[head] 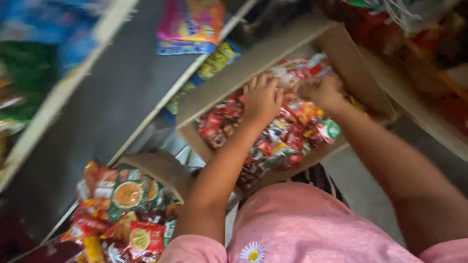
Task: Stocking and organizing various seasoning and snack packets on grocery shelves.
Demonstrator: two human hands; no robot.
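Both hands, left and right, press into the cardboard box of red sachets; grip unclear

Both hands, left hand and right hand, press into small red packets filling a cardboard box at one o'clock; a second box of packets sits at seven o'clock.

Small packets in a cardboard box, both hands on them, second packet-filled box lower left, shelf left

Dim indoor light, heavy motion blur
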